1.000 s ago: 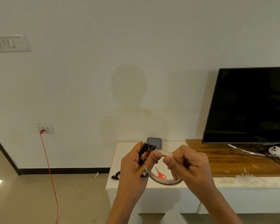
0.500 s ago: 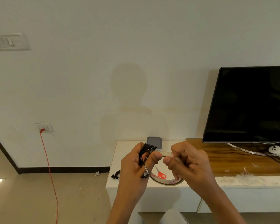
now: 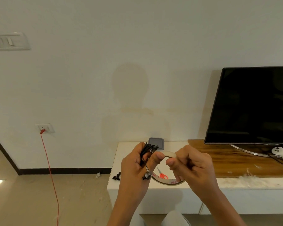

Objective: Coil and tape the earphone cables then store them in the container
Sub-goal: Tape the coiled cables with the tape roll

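White cabinet top (image 3: 124,149) lies below both hands. Left hand (image 3: 134,167) grips the coiled earphone cable (image 3: 146,149), fingers curled round it. Right hand (image 3: 191,165) pinches the tape roll (image 3: 169,154) just beside that cable.

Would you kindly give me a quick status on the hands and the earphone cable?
Left hand grips coiled earphone cable. Right hand holds tape roll, left thumb touching it. No tape seen on cable; nothing in the way.
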Action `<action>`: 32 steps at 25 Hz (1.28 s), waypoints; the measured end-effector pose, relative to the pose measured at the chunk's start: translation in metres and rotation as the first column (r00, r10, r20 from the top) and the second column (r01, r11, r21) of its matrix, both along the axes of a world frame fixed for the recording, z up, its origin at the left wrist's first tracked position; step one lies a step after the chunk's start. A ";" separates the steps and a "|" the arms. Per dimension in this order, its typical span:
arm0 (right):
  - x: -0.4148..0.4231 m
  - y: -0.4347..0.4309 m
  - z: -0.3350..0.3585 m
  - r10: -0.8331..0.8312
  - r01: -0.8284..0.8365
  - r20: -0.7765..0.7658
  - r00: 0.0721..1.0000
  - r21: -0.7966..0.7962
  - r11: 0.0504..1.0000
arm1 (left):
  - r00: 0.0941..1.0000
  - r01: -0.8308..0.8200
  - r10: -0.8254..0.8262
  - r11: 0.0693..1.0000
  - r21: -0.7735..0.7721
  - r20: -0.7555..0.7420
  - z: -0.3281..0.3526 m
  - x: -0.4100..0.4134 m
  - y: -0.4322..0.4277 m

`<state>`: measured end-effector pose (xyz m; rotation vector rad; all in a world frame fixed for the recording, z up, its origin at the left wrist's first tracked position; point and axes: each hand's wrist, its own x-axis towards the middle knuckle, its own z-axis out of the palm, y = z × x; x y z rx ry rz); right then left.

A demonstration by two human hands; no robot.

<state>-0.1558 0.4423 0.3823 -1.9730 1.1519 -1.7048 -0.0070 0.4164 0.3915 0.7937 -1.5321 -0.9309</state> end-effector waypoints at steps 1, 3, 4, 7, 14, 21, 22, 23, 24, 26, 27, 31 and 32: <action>0.000 0.002 0.002 0.003 -0.003 0.015 1.000 0.013 1.000 | 1.000 0.000 0.000 1.000 -0.002 0.003 0.000 0.000 0.000; 0.000 0.007 0.009 0.027 -0.031 0.050 0.998 0.069 0.997 | 1.000 -0.005 0.005 1.000 -0.010 -0.005 0.002 0.002 0.002; 0.000 0.009 0.012 0.036 -0.043 0.067 0.997 0.114 0.993 | 1.000 -0.017 0.017 1.000 -0.025 -0.008 0.003 0.003 0.002; 0.001 0.014 0.021 -0.019 -0.015 0.116 0.993 0.281 0.960 | 0.996 -0.063 0.070 0.990 -0.123 0.051 0.005 0.011 0.001; -0.005 0.009 0.030 -0.012 -0.150 0.299 0.954 0.513 0.845 | 0.969 -0.072 0.128 0.965 -0.252 0.213 0.006 0.012 0.000; 0.000 0.005 0.022 -0.197 0.073 0.182 0.963 0.529 0.846 | 0.910 -0.122 0.277 0.890 -0.439 0.309 -0.016 0.014 -0.010; 0.001 0.006 0.020 -0.266 0.175 0.117 0.957 0.497 0.850 | 0.922 -0.126 0.255 0.908 -0.400 0.290 -0.015 0.012 -0.009; 0.003 0.008 0.020 -0.321 0.260 0.055 0.946 0.463 0.847 | 0.925 -0.122 0.244 0.917 -0.379 0.291 -0.012 0.011 -0.006; 0.004 0.010 0.020 -0.354 0.314 0.008 0.935 0.439 0.842 | 0.903 -0.140 0.288 0.899 -0.415 0.319 -0.011 0.009 -0.006; 0.005 0.010 0.022 -0.365 0.345 -0.038 0.930 0.435 0.832 | 0.813 -0.193 0.470 0.774 -0.604 0.344 -0.012 0.006 -0.008; 0.003 0.008 0.022 -0.357 0.337 -0.041 0.933 0.450 0.827 | 0.785 -0.199 0.517 0.733 -0.651 0.342 -0.014 0.005 -0.008; -0.006 -0.001 0.025 -0.201 0.128 0.059 0.978 0.590 0.797 | 0.755 -0.198 0.561 0.688 -0.698 0.340 -0.015 0.005 -0.010; -0.007 -0.003 0.026 -0.162 0.099 0.048 0.986 0.614 0.783 | 0.767 -0.186 0.547 0.689 -0.700 0.335 -0.017 0.006 -0.010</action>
